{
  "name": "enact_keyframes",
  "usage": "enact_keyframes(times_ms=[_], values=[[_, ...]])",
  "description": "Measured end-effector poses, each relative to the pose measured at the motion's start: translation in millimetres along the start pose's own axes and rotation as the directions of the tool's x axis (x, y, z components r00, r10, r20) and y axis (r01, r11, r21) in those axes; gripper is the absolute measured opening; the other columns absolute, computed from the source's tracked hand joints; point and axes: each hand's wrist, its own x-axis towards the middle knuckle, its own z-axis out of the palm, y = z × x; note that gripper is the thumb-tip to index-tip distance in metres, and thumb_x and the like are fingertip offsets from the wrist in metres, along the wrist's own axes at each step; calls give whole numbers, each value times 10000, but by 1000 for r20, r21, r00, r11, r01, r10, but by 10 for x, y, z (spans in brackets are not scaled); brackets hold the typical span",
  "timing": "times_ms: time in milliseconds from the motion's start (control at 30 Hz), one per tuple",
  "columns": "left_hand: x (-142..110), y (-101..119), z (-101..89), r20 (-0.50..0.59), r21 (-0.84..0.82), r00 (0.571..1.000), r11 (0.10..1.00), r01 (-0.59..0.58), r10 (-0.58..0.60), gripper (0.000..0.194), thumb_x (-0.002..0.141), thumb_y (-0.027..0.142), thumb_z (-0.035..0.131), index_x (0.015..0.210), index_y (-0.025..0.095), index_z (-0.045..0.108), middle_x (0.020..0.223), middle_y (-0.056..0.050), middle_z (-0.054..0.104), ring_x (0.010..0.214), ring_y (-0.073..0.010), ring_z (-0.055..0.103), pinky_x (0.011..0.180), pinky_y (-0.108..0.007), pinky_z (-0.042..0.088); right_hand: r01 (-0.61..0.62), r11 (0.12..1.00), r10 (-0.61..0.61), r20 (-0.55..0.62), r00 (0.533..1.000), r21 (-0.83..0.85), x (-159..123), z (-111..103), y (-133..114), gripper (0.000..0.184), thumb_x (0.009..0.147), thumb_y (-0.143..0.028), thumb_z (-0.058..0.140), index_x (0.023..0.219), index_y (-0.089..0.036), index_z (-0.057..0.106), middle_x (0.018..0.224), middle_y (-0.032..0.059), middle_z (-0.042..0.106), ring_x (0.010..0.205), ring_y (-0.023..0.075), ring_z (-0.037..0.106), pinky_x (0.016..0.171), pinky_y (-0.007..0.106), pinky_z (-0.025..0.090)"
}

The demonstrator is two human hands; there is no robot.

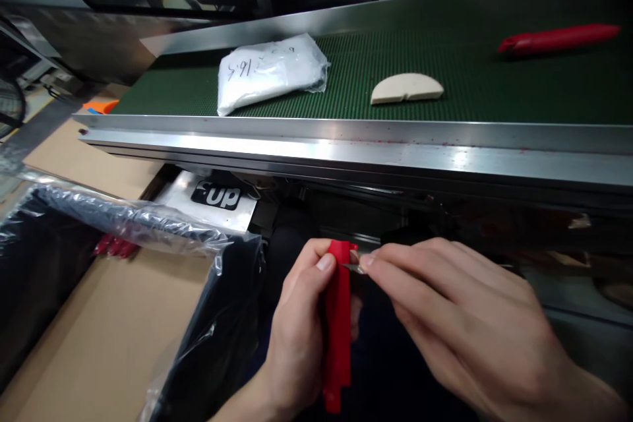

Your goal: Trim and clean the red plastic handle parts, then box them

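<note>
My left hand (297, 330) is wrapped round a long red plastic part (337, 323), held upright in front of my body. Between the fingertips of my right hand (459, 316) is a small thin blade (352, 268), pointing left. Its tip meets the upper right edge of the red part, just beside my left thumb. Most of the blade's back end is hidden by my right fingers. A small red bit juts from the part's top right corner.
A green ribbed conveyor belt (346, 99) with a metal rail (316, 138) runs across ahead. On it lie a white plastic-wrapped packet (271, 72), a beige half-round piece (408, 88) and another red part (558, 39). At left stands a plastic-lined box (217, 316) with several red pieces (116, 246).
</note>
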Motion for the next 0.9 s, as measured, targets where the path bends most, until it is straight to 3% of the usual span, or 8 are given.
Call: enact_keyframes(times_ms=[100,200,300,400,533,767,900], values=[[29,39,-5,-46,35,994,995,-93,95,243,954,339,465,905,157,618,806,-43,580,715,-145,523,672,-216,457,53,999,-53,-12,999,12,9,5,-44,381,827,-8,529,1192,-83,613,1072,127,667,860,218,591,717,376,462],[58,75,-10,-41,41,991,991,-124,126,245,957,313,459,885,153,630,894,-61,608,879,-185,541,840,-266,444,78,997,-78,2,997,-17,10,-4,-81,383,814,-14,530,1172,-96,638,1034,122,684,833,223,602,674,368,453],[79,98,-3,-36,-12,993,993,-114,114,227,960,303,460,896,151,617,907,-62,606,845,-175,540,779,-255,450,81,996,-80,26,996,-35,-7,-19,-130,352,828,-40,554,1154,-122,658,1027,106,700,811,215,613,644,354,446],[100,119,14,3,-84,993,990,-115,115,197,961,295,453,912,147,574,900,-58,591,678,-121,499,605,-205,415,70,996,-68,42,997,-55,-36,-24,-191,301,865,-81,532,1115,-154,682,1027,74,717,774,201,621,616,343,442],[139,156,22,34,-72,991,990,-124,127,186,963,307,433,941,156,539,889,-47,567,560,-95,448,470,-184,356,80,991,-77,34,996,-105,-74,-6,-253,287,901,-80,481,1048,-180,706,979,37,736,753,186,636,604,334,430],[231,235,4,7,-68,991,989,-131,131,228,966,351,431,909,155,534,887,-41,554,558,-97,427,410,-166,356,75,993,-74,20,997,-96,-148,42,-311,269,935,-116,466,1004,-199,712,920,19,735,732,171,642,581,313,425],[231,272,-23,-11,-82,991,987,-135,135,233,971,358,448,930,151,547,934,-43,548,563,-75,413,430,-162,358,24,1000,-25,-35,999,-10,-227,-29,-230,279,904,-64,504,1099,-165,676,1060,63,691,895,183,626,744,331,478]])
